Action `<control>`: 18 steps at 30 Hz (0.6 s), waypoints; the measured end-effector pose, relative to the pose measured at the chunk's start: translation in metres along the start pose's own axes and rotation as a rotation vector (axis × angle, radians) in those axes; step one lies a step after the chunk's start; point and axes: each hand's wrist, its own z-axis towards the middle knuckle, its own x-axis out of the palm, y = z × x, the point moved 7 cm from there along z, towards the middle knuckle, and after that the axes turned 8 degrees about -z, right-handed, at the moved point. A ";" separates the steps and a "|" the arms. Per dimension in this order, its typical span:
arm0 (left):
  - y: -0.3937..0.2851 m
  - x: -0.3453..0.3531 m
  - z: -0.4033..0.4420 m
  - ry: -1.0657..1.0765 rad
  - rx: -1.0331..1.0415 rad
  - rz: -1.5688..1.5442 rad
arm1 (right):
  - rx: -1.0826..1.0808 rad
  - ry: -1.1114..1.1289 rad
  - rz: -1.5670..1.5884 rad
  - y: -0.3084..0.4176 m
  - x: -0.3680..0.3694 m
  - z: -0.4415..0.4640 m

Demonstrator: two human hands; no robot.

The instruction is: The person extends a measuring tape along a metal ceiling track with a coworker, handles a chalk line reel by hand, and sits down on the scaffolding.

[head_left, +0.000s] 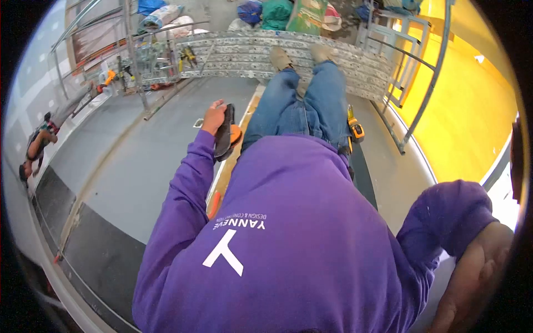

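My left hand (213, 117) is closed around a flat black tool (224, 132) with an orange round part, beside my left thigh. Its exact kind does not show. Close to the camera at the lower right is my right hand (482, 269), raised with the arm bent. The fingers are partly cut off by the dark edge of the view, so any hold stays hidden. A yellow tape measure (357, 131) hangs at my right hip.
Under my feet is a spattered metal scaffold platform (233, 58), with a metal frame (425, 91) at right. Tools, including an orange one (109, 77), stand at left. Bags (276, 15) lie beyond. Another person (40, 145) is at far left. A yellow wall (466, 105) rises at right.
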 end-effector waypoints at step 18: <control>-0.015 0.111 -0.118 0.003 -0.141 0.386 | 0.267 0.379 -0.214 -0.065 -0.108 -0.109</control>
